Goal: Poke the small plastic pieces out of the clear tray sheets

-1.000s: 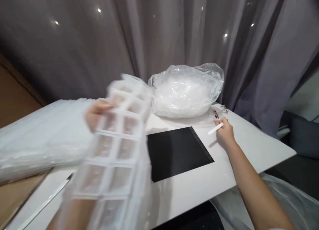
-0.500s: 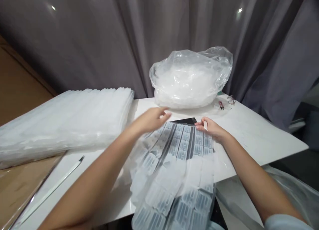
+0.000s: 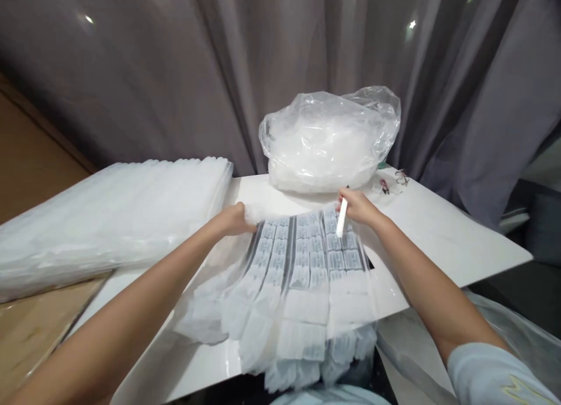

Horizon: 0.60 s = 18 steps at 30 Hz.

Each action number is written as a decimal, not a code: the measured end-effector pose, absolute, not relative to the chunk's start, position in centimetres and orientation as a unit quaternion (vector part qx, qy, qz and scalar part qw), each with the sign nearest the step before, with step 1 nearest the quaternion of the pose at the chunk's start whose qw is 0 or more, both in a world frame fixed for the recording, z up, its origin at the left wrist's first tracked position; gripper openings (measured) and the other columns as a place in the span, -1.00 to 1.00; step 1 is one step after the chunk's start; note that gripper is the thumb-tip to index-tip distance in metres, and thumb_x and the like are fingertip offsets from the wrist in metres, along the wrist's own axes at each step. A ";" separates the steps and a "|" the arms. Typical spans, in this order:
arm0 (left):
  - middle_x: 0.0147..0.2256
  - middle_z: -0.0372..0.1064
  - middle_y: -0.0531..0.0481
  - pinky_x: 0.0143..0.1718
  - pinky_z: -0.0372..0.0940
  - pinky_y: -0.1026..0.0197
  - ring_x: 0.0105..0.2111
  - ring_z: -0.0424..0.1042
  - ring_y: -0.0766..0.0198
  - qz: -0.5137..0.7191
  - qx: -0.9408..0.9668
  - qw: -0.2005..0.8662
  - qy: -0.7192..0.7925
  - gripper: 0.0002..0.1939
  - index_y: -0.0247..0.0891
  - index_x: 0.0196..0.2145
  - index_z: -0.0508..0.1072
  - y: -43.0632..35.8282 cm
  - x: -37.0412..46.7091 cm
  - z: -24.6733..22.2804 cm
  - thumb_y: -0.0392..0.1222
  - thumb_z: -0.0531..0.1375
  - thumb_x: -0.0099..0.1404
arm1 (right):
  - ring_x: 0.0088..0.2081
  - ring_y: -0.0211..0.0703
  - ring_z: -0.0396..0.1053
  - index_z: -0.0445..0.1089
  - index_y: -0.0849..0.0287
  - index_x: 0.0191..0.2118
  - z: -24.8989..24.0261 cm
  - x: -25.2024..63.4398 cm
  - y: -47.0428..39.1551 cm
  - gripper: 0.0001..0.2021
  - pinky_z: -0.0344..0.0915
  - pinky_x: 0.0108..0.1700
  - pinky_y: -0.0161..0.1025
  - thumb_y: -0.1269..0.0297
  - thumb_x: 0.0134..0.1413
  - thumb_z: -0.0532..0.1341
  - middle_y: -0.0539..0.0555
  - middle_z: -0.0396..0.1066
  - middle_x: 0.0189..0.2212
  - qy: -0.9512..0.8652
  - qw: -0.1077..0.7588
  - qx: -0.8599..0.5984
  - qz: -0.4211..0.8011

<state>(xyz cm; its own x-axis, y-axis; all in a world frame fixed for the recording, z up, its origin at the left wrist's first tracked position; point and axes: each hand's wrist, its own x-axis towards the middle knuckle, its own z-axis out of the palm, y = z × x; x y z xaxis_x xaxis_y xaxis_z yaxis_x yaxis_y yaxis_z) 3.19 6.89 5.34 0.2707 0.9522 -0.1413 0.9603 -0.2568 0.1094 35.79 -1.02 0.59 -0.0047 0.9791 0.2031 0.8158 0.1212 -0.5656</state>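
Head | white table [image 3: 442, 232] | grey curtain [image 3: 289, 48] behind | small lights [image 3: 412, 24] above

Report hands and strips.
Left hand at strips' left edge. Right hand holding white stick over them. Strips overhang table's near edge.

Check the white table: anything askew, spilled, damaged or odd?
The translucent sheet of plastic pockets looks askew: its strips fan unevenly and overhang the near edge of the white table. Beyond the right hand, thin dark strands lie tangled. I see no spill or damage.
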 end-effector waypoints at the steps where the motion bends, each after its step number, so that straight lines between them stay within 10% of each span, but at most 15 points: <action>1: -0.11 0.39 -0.30 -0.17 0.26 0.05 -0.09 0.37 -0.21 0.001 0.792 0.074 0.606 -0.32 -0.45 0.01 0.30 6.8 2.7 5.9 0.08 0.28 0.05 | -0.26 -0.11 0.32 0.27 0.15 -0.29 1.1 35.2 0.1 -0.89 0.17 -0.25 -0.29 0.43 0.00 0.11 0.07 0.38 -0.33 -0.701 0.272 -0.650 0.110; 7: 0.07 0.20 -0.44 -0.04 0.23 0.05 -0.01 0.33 -0.06 0.118 0.770 0.043 0.626 -0.22 -0.56 0.25 -0.17 4.6 -0.1 7.1 0.02 0.06 0.30 | -0.01 0.08 0.21 0.32 0.25 -0.16 2.1 30.9 3.1 -0.77 0.11 -0.13 -0.19 0.51 0.13 -0.02 0.29 0.37 -0.16 -0.744 0.198 -0.638 -0.018; 12: -0.07 0.41 -0.19 -0.11 0.30 0.10 -0.13 0.44 0.04 0.088 0.784 0.112 0.604 -0.47 -0.31 0.08 0.28 -2.4 -4.1 5.7 0.09 -0.04 0.32 | -0.11 0.04 0.31 0.29 0.23 -0.14 1.2 27.6 1.9 -0.84 0.13 -0.19 -0.23 0.37 0.17 0.08 0.23 0.42 -0.21 -0.799 0.137 -0.585 -0.025; 18: 0.05 0.33 -0.16 0.08 0.17 0.09 0.06 0.29 0.03 0.092 0.721 0.051 0.685 -0.47 -0.27 0.07 0.33 -12.3 -10.2 1.7 0.11 -0.05 0.31 | -0.23 0.06 0.40 0.17 0.29 -0.04 4.0 20.0 -0.5 -0.75 0.13 -0.33 -0.23 0.27 0.24 -0.02 0.29 0.44 -0.22 -0.843 0.124 -0.523 0.009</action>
<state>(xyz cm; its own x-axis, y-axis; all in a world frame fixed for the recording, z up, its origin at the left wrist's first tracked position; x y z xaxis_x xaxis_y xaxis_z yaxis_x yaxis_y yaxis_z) -10.19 -12.27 1.74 0.0436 0.9971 0.0625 0.9785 -0.0552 0.1989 20.01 -0.49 4.00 -0.4218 0.8847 0.1984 0.8801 0.4521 -0.1451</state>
